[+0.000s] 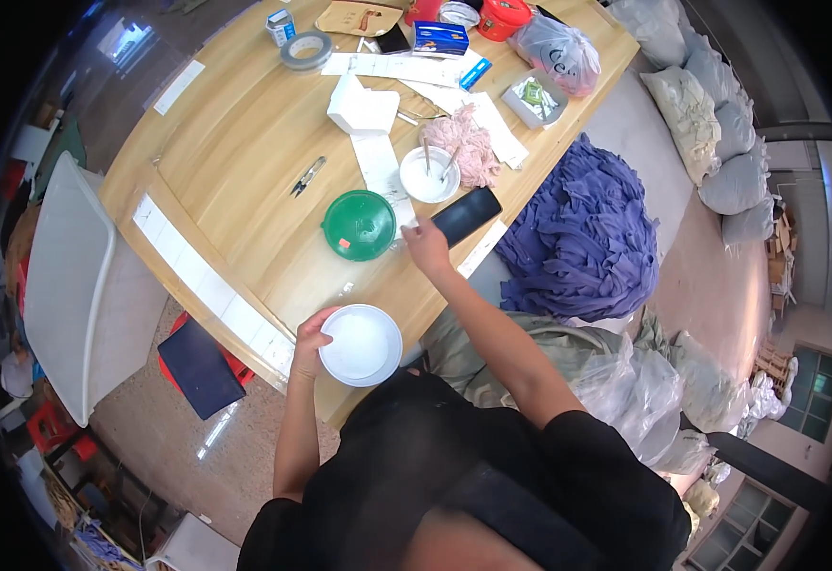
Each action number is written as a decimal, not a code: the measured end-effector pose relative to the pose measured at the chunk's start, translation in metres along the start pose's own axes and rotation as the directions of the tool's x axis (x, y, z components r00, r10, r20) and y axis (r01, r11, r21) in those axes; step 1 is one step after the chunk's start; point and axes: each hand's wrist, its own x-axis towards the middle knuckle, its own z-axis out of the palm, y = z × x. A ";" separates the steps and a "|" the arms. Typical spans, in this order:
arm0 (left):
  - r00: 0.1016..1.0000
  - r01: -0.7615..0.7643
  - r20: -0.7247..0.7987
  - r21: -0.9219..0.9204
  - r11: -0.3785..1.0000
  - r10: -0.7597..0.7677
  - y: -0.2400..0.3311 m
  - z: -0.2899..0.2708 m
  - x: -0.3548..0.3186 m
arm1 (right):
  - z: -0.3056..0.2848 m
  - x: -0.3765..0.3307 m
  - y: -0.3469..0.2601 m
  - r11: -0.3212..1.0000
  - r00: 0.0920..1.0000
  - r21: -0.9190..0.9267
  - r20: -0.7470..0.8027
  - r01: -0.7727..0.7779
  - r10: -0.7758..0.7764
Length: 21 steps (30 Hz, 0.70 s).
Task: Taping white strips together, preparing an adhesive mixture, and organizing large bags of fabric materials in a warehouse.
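My left hand [312,340] grips the rim of a round white bowl [362,346] at the table's near edge; its thumb lies over the rim. The inside looks white, and I cannot make out any contents. My right hand [426,247] reaches over the table with fingers drawn together, between a round green lid [359,226] and a black phone [467,216]. Whatever the fingertips hold, if anything, is too small to make out. Just beyond it stands a white bowl with two sticks or handles [429,176] in it, beside a heap of pink yarn-like strands [469,145].
Thread snips [309,176] lie left of the lid. Farther off are a white open box [359,107], a tape roll [305,51], a blue box [440,38] and a clear tub [535,98]. A large purple fabric-strip pile [582,233] stands right of the wooden table [235,190].
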 end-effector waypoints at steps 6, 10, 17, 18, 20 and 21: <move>0.995 -0.026 -0.101 -0.019 0.999 0.024 0.000 -0.003 -0.037 | -0.017 0.069 0.019 0.542 0.731 0.498 0.365 -0.677 0.577; 0.995 0.037 -0.087 -0.039 0.999 -0.041 0.008 -0.020 -0.052 | -0.027 0.071 0.043 0.682 0.828 0.505 0.131 -0.529 0.545; 0.964 0.043 -0.260 -0.077 0.996 -0.062 -0.022 -0.055 -0.135 | -0.060 -0.079 -0.046 0.620 0.745 0.420 0.452 -0.663 0.491; 0.952 0.032 -0.300 -0.108 0.994 -0.063 -0.028 -0.058 -0.141 | -0.057 -0.107 -0.045 0.626 0.703 0.355 0.522 -0.694 0.484; 0.953 0.014 -0.301 -0.100 0.995 -0.044 -0.036 -0.054 -0.153 | -0.041 -0.161 -0.037 0.695 0.711 0.322 0.588 -0.643 0.386; 0.955 0.022 -0.292 -0.108 0.994 -0.053 -0.039 -0.044 -0.157 | -0.033 -0.181 -0.042 0.664 0.678 0.314 0.615 -0.679 0.403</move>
